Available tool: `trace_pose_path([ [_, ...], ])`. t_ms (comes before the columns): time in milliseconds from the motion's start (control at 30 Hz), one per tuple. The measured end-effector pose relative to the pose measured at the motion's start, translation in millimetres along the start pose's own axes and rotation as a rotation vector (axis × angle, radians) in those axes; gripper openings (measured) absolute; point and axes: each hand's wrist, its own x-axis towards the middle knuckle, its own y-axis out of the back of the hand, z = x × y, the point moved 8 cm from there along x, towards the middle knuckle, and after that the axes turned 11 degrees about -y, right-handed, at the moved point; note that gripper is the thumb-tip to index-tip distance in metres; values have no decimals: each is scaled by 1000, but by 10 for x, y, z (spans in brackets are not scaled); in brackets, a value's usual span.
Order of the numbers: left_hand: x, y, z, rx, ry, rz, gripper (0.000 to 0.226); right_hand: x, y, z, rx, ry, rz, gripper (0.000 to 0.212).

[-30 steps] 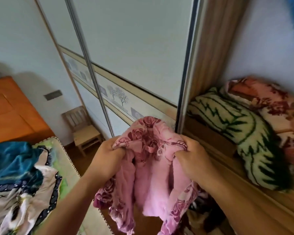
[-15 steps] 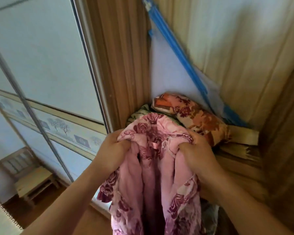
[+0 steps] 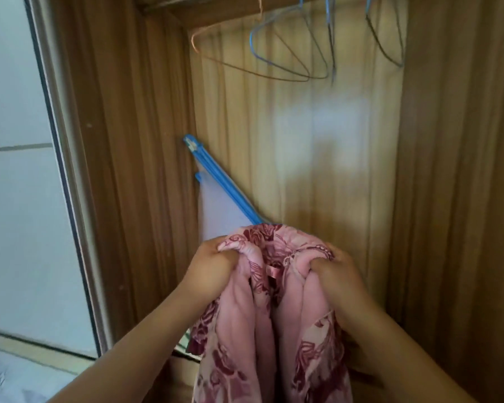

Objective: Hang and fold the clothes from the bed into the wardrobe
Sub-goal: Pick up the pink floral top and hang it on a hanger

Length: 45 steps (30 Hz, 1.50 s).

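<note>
A pink garment [image 3: 268, 321] with dark red roses hangs between my hands in front of the open wardrobe [image 3: 317, 146]. My left hand [image 3: 213, 269] grips its top edge on the left side. My right hand [image 3: 336, 274] grips the top edge on the right side. The cloth bunches up between the two fists and falls straight down out of view. Several empty wire hangers [image 3: 288, 50] hang from the rail at the top of the wardrobe, above the garment.
A blue-framed white folded item [image 3: 218, 205] leans in the wardrobe's back left corner. The white sliding door [image 3: 21, 199] stands to the left of the wooden side panel [image 3: 134, 170]. Another wooden wall [image 3: 460, 199] closes the compartment on the right.
My view has swung up and right from the bed and folded blankets into the hanging compartment, bringing the hangers into sight. Both hands still hold the pink garment the same way.
</note>
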Motion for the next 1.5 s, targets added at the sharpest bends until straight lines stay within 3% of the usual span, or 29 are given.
trace_pose_path([
  [167, 664, -97, 332, -50, -116, 52, 25, 385, 66, -449, 128, 38, 39, 59],
  [467, 1813, -141, 836, -117, -278, 82, 39, 1251, 393, -1156, 196, 54, 231, 31],
  [633, 2396, -28, 1221, -171, -357, 155, 18, 1641, 528, -1860, 200, 173, 319, 22],
  [800, 2705, 73, 1214, -132, -410, 175, 16, 1854, 713, -2049, 82, 234, 385, 25],
  [967, 2638, -148, 455, 364, -419, -74, 19, 1942, 994, -1351, -297, 165, 443, 21],
  [1100, 2365, -593, -418, 701, -342, -457, 14, 1938, 1171, -402, -628, 11, 344, 18],
  [1200, 2032, -838, -1041, 824, -299, -624, 30, 1911, 1267, 377, -749, -117, 260, 13],
  [1333, 1683, -965, -1841, 1010, -130, -791, 33, 1829, 1200, 1361, -983, -259, 78, 9],
  [1500, 1407, -990, -2331, 933, -46, -827, 53, 1816, 1088, 2107, -1039, -377, 70, 40],
])
